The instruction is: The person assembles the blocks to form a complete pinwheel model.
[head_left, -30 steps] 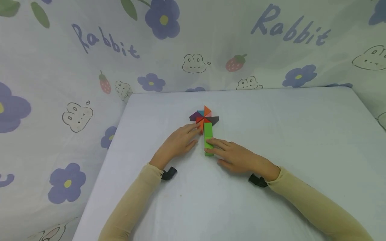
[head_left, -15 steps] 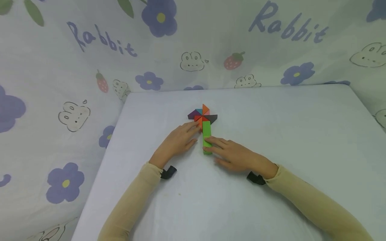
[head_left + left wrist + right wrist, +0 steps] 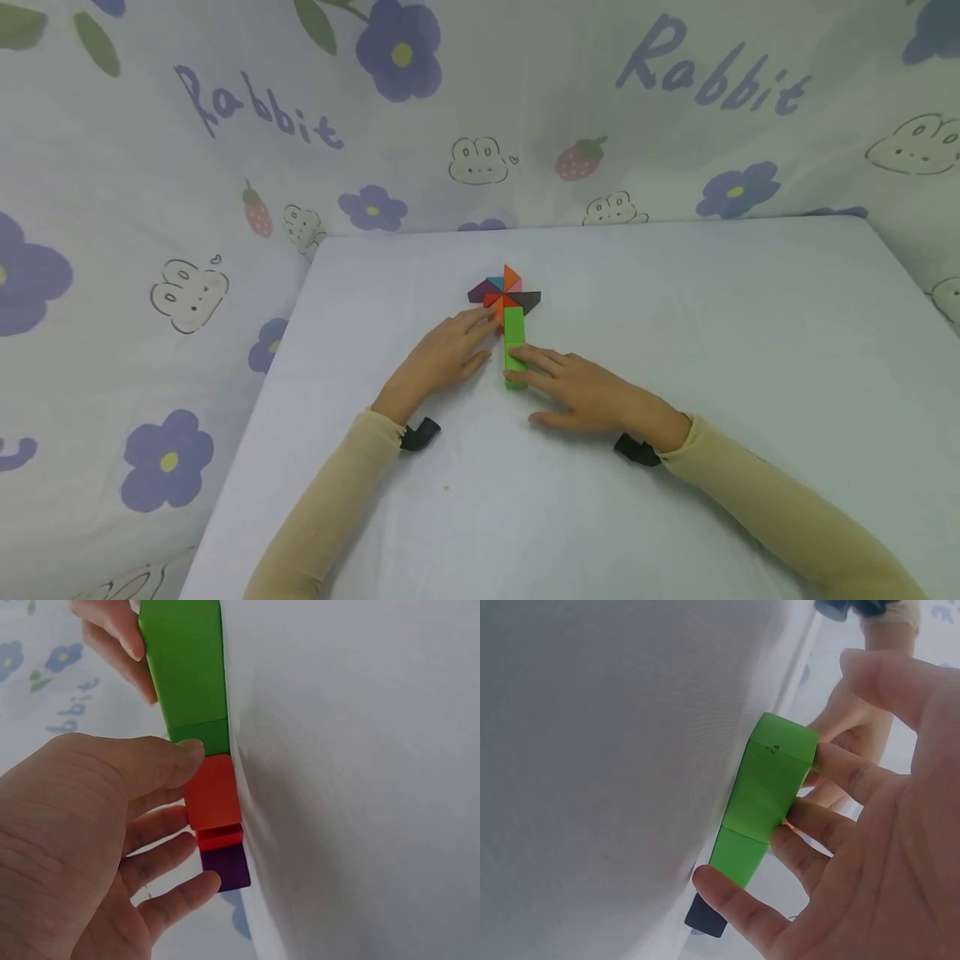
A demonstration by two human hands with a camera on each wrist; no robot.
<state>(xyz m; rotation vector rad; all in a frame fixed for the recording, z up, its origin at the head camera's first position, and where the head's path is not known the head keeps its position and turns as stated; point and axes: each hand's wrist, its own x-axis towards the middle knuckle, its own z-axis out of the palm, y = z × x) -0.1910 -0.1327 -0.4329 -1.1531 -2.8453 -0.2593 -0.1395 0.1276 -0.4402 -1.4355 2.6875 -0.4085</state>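
Small coloured blocks lie in a pinwheel on the white table, among them a purple block (image 3: 481, 292), a dark grey block (image 3: 529, 300) and an orange triangle (image 3: 511, 278) at the top. Two green blocks (image 3: 513, 323) run end to end from it toward the person, like a stem. My left hand (image 3: 446, 350) has loosely bent fingers at the lower orange block (image 3: 214, 791), its thumb near where orange meets green. Outstretched fingers of my right hand (image 3: 581, 390) rest on the nearer green block (image 3: 769, 784), thumb held away from it.
A white cloth covers the table (image 3: 735, 333). Behind and to the left hangs a fabric backdrop (image 3: 525, 100) printed with flowers, rabbits and strawberries. Black wrist-worn pieces (image 3: 420, 434) show by both sleeves.
My right thumb has spread slightly farther from the green blocks. The blocks and my left hand look unchanged; the head view shifts a little.
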